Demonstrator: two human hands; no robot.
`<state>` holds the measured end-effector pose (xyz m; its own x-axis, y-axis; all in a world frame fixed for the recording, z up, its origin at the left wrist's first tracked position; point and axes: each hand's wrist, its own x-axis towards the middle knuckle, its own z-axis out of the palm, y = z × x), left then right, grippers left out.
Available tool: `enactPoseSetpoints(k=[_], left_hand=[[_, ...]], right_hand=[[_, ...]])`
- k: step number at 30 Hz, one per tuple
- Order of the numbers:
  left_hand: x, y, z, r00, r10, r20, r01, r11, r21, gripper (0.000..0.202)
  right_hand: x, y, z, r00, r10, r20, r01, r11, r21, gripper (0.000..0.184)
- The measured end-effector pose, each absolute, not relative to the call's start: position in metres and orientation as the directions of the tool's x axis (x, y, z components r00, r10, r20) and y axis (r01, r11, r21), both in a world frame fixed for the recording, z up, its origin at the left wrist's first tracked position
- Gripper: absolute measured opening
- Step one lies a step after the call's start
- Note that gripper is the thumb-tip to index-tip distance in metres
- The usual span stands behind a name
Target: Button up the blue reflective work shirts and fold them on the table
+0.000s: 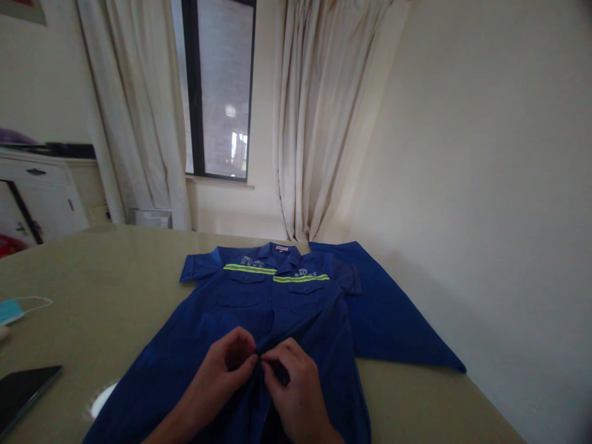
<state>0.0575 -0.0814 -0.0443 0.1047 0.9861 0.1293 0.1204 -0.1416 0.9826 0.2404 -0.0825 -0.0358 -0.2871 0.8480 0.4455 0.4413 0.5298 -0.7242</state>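
Observation:
A dark blue short-sleeved work shirt (250, 296) lies front up on the table, its collar at the far end. Yellow-green reflective strips and pale lettering cross its chest above two flap pockets. My left hand (226, 364) pinches one front edge of the shirt at the middle, thumb and forefinger together. Just right of it, my right hand (293, 379) pinches the other edge, the fingertips of both hands almost touching. Whether a button sits between the fingers is hidden. Below the hands the front hangs apart.
Another piece of blue cloth (393, 308) lies under the shirt's right side, reaching toward the wall. On the table's left are a dark phone (25, 391) and a light blue face mask (12, 310). A white cabinet (46, 191), curtains (314, 111) and a window stand beyond the table (124, 265).

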Motion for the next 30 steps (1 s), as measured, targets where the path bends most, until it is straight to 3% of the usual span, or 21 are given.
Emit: enactPoseSetpoints(k=[8, 15, 30], left_hand=[[0.055, -0.079, -0.046, 0.156, 0.987, 0.045, 0.081, -0.059, 0.995, 0.033], [0.051, -0.075, -0.052, 0.117, 0.992, -0.055, -0.073, 0.064, 0.995, 0.045], [0.061, -0.08, -0.049, 0.111, 0.989, -0.097, -0.229, 0.121, 0.966, 0.034]], right_hand=[[0.239, -0.082, -0.041, -0.298, 0.777, 0.554, 0.43, 0.628, -0.649, 0.019], [0.242, -0.08, -0.035, -0.283, 0.76, 0.585, 0.35, 0.65, -0.675, 0.02], [0.244, -0.076, -0.037, -0.262, 0.779, 0.57, 0.302, 0.627, -0.719, 0.02]])
